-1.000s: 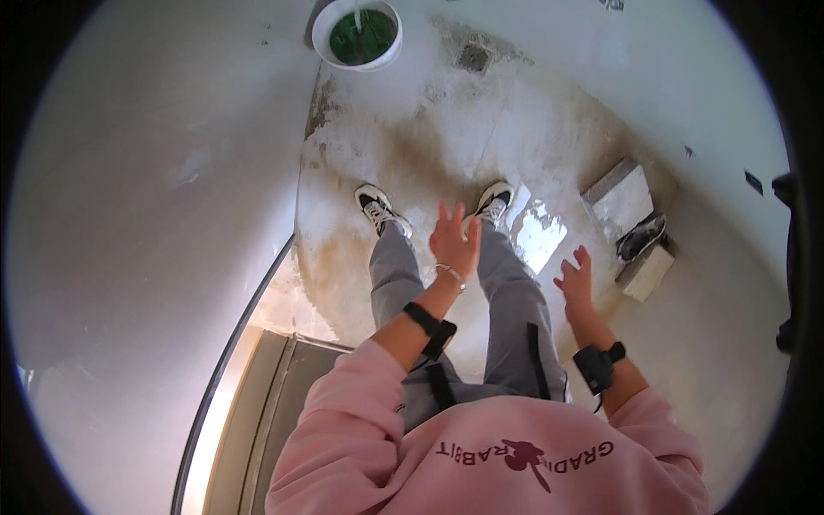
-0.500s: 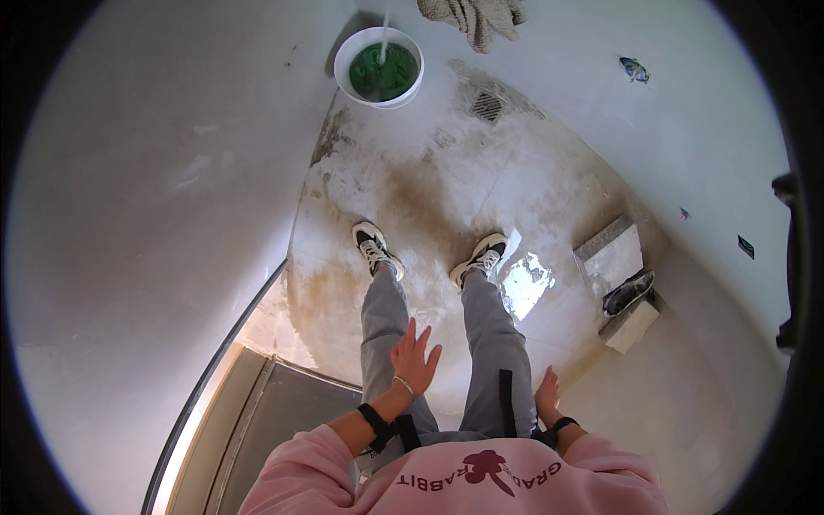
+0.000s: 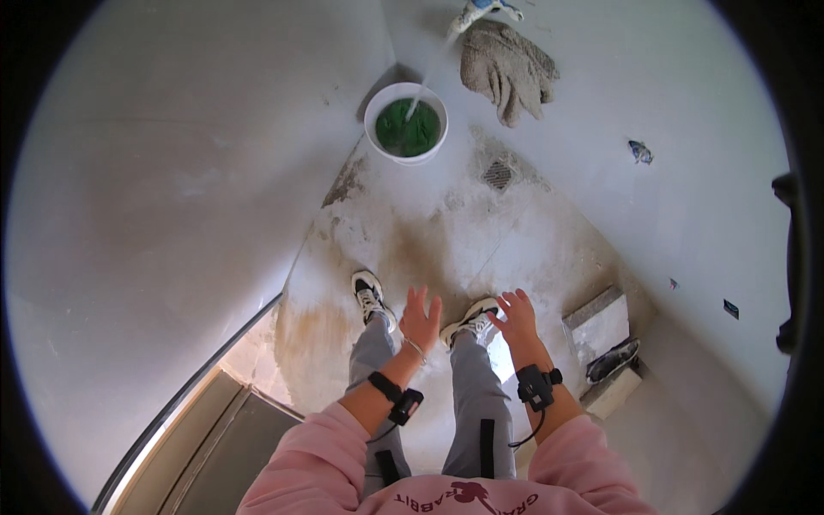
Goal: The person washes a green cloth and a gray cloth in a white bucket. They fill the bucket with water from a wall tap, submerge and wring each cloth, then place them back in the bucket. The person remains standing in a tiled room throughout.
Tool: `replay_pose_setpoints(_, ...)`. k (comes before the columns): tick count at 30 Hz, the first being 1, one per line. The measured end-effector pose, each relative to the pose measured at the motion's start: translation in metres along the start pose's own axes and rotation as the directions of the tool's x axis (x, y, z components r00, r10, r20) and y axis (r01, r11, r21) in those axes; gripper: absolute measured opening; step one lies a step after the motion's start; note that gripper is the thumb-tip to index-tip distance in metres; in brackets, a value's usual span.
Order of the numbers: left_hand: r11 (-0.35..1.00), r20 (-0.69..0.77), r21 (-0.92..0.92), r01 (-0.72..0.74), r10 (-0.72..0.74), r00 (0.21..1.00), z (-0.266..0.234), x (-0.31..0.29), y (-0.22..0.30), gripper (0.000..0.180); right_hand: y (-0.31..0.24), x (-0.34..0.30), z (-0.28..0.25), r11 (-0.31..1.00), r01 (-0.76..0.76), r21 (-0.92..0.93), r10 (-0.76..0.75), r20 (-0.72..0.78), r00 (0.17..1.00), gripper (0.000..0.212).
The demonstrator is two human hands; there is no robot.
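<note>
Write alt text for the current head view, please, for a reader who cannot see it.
A left hand and a right hand, both empty, are held out over a stained floor. Beyond, a stream falls from a tap into a white bucket with green contents; a grey glove hangs against the wall.

Tap [image 3: 482, 12] cut off above, sweatshirt [image 3: 302, 463] cropped below

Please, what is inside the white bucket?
Inside the white bucket is green material, with a clear stream falling onto it. The bottom is covered, so I cannot see what lies there.
</note>
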State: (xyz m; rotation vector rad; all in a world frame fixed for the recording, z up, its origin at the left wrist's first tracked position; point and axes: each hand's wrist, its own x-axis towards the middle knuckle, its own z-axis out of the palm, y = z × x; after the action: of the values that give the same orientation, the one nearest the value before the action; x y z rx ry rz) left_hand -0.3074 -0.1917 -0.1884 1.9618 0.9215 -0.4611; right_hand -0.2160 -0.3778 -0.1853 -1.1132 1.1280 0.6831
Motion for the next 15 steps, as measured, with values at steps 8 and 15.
replay_pose_setpoints(8,0.992,-0.278,-0.071,-0.106,0.082,0.957,-0.05,0.167,0.0,0.063,-0.021,-0.004,0.075,0.904,-0.247,0.349,0.216,0.127,0.968,0.018)
replay_pose_setpoints(15,0.697,-0.063,-0.714,0.067,-0.16,0.985,-0.061,0.177,-0.001,0.075,-0.013,0.067,0.098,0.882,-0.268,0.388,0.2,0.206,0.958,0.028)
